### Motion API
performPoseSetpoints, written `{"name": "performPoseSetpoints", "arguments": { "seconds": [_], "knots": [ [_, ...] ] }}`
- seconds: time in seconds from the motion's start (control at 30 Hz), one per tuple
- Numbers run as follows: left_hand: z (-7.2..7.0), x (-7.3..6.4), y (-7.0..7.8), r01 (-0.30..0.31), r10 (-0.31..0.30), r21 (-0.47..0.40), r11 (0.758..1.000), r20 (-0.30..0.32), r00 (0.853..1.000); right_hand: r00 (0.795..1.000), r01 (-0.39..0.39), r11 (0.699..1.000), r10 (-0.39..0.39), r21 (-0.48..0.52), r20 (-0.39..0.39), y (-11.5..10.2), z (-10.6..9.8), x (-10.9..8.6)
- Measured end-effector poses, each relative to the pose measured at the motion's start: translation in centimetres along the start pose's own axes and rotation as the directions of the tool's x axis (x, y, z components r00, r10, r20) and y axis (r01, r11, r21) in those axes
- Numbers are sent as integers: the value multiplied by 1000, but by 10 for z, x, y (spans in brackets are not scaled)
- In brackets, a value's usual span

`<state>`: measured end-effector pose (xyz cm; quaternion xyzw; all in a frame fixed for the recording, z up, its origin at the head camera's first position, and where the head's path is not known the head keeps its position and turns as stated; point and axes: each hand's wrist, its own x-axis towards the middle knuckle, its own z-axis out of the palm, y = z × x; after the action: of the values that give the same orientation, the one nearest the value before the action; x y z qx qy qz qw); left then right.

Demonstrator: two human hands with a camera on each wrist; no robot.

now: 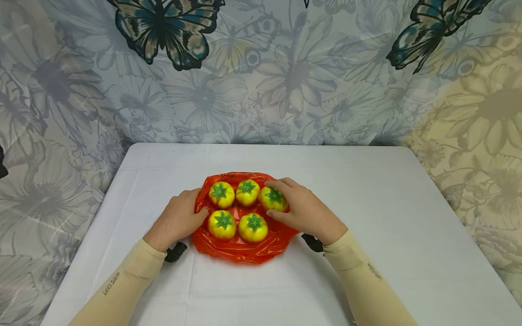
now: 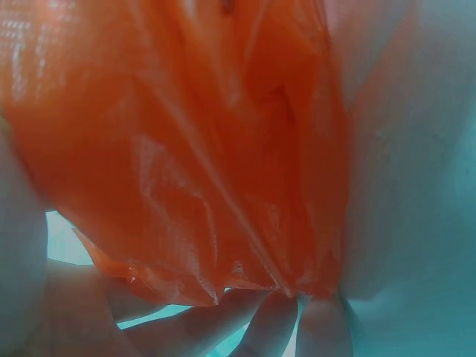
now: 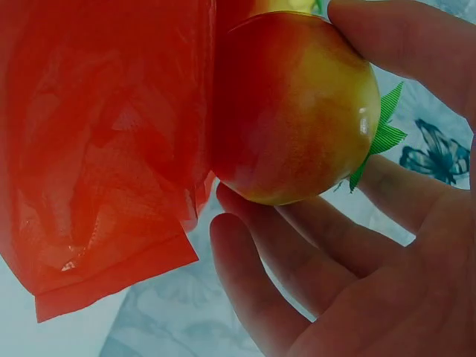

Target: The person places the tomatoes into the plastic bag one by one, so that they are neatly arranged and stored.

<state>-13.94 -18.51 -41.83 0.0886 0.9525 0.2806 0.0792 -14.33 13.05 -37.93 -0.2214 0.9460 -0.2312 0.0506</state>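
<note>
Several yellow artificial tomatoes with green star-shaped leaves, among them a front one [image 1: 253, 227], sit on a crumpled red plastic bag [image 1: 244, 253] on the table. My left hand [image 1: 183, 216] grips the bag's left side, its thumb over the rim. The left wrist view is mostly filled by the bag [image 2: 186, 149], with fingers [image 2: 271, 323] along its edge. At the right, my right hand [image 1: 299, 203] holds the back-right tomato [image 1: 272, 199] between thumb and fingers. That tomato's reddish side shows in the right wrist view, against the bag [image 3: 104, 149].
A white cloth covers the table [image 1: 367, 190], whose back edge meets a hanging printed with flowers and butterflies [image 1: 293, 77]. Dark wrist devices, such as the left one [image 1: 176, 252], hang under both wrists beside the bag.
</note>
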Motion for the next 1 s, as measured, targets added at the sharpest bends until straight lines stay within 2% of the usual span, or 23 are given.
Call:
{"name": "performPoseSetpoints", "arguments": {
  "seconds": [0.47, 1.0],
  "knots": [
    [3, 2, -1, -16, 16, 4, 1000, -9, 1000, 996, -26, 998, 30, -49, 84, 2, 14, 4],
    [3, 1, -5, -5, 6, 14, 1000, -23, 1000, 996, 28, 996, -21, -84, 87, 7, 24, 11]
  ]
}}
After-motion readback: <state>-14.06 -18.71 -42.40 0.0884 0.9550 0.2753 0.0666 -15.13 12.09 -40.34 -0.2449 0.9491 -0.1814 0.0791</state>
